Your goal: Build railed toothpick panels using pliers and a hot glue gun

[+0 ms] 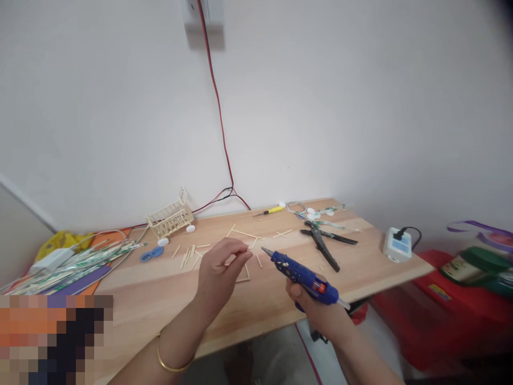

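Note:
My right hand [306,302] is wrapped around a blue hot glue gun [302,275], its metal nozzle pointing left. My left hand [222,267] is closed in a pinch just left of the nozzle tip, apart from it. What the fingertips hold, if anything, is too small to make out; a thin pale stick shows right by them. Under and around the left hand, thin wooden sticks [185,258] lie loose, and several form an angular outline [249,270], partly hidden by the hand. A small cart-like frame built of sticks [170,218] stands at the back left.
Black-handled cutters [324,248] and a yellow screwdriver [272,210] lie on the wooden table [260,310]. Blue caps [152,254] and wrapped sticks [88,267] are at left. A white power adapter [397,245] sits at the right edge, above a red box [425,310]. Wires run up the wall.

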`<act>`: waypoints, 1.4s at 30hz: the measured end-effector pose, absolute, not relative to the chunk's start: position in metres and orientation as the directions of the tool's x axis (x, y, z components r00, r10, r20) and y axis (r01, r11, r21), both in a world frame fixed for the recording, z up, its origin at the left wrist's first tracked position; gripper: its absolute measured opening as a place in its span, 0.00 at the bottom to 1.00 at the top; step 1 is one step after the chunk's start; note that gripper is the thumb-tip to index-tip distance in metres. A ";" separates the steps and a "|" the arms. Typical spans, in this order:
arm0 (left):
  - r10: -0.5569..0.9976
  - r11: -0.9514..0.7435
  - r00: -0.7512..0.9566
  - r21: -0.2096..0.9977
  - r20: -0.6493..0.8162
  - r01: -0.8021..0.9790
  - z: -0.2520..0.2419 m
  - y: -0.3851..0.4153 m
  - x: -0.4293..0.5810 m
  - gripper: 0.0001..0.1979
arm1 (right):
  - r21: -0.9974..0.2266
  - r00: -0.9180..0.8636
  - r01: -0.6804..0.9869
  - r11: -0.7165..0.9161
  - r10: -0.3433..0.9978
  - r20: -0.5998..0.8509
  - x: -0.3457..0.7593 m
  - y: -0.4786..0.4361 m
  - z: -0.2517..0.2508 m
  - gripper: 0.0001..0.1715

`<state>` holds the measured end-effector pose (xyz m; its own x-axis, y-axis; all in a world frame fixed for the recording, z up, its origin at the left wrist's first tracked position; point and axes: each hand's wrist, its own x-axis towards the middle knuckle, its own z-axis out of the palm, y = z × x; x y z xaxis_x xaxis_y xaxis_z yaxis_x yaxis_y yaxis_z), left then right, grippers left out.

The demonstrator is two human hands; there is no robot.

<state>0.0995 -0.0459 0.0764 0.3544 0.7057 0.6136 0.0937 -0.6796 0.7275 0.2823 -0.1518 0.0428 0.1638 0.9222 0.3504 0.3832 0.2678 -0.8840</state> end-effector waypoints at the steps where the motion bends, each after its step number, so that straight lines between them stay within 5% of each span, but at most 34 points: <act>1: 0.758 -0.606 0.356 0.792 0.547 0.073 0.075 -0.045 0.100 0.03 | -0.893 0.141 0.346 0.287 0.926 0.351 0.282 -0.152 0.042 0.22; 5: 0.908 -0.169 0.362 0.975 0.211 -0.146 0.070 -0.044 0.103 0.05 | -0.909 0.088 0.279 0.311 0.934 0.347 0.279 -0.153 0.043 0.25; 9: 0.903 0.234 0.428 0.884 -0.043 -0.404 0.071 -0.044 0.106 0.09 | -0.896 0.072 0.311 0.318 0.932 0.355 0.273 -0.153 0.047 0.25; 12: 0.876 0.355 0.470 0.800 -0.104 -0.484 0.075 -0.046 0.106 0.11 | -0.889 0.065 0.313 0.334 0.926 0.371 0.268 -0.152 0.047 0.25; 23: 0.854 0.445 0.501 0.699 -0.143 -0.559 0.075 -0.050 0.107 0.12 | -0.870 0.068 0.358 0.340 0.919 0.388 0.267 -0.151 0.042 0.25; 42: 0.853 0.453 0.499 0.693 -0.154 -0.561 0.076 -0.051 0.111 0.11 | -0.824 0.070 0.443 0.353 0.903 0.425 0.267 -0.149 0.042 0.20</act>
